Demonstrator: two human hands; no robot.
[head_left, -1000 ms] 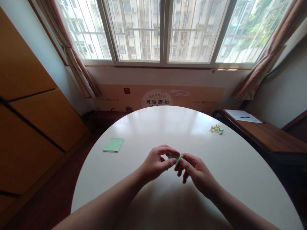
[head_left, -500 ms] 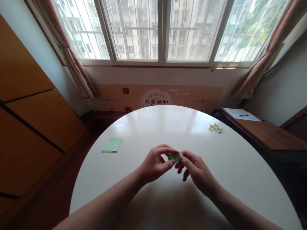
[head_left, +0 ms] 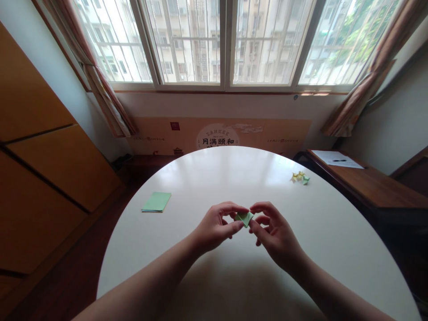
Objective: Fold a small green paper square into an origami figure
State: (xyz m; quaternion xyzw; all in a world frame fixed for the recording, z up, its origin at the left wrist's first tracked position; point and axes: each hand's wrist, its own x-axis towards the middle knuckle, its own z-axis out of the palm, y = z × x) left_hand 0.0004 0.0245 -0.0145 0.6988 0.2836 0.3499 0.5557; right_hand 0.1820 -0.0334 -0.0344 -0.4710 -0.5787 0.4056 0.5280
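Note:
Between my two hands is a small folded piece of green paper (head_left: pixel 245 218), raised a little above the white round table (head_left: pixel 200 178). My left hand (head_left: pixel 219 225) pinches its left side between thumb and fingers. On the paper's right side, my right hand (head_left: pixel 272 229) grips the edge with thumb and fingertips, its other fingers curled beneath. The underside of the paper is hidden by the fingers.
A stack of green paper sheets (head_left: pixel 157 202) lies at the table's left. Several small folded yellow and green paper pieces (head_left: pixel 300 178) sit at the far right. Beyond stands a wooden desk (head_left: pixel 374 185) with a white sheet (head_left: pixel 336 159) and a dark pen-like object (head_left: pixel 340 160).
My right hand's fingers have shifted up, the index finger now arching over the paper's upper right. The folded paper looks flatter and more triangular. My left hand has hardly moved.

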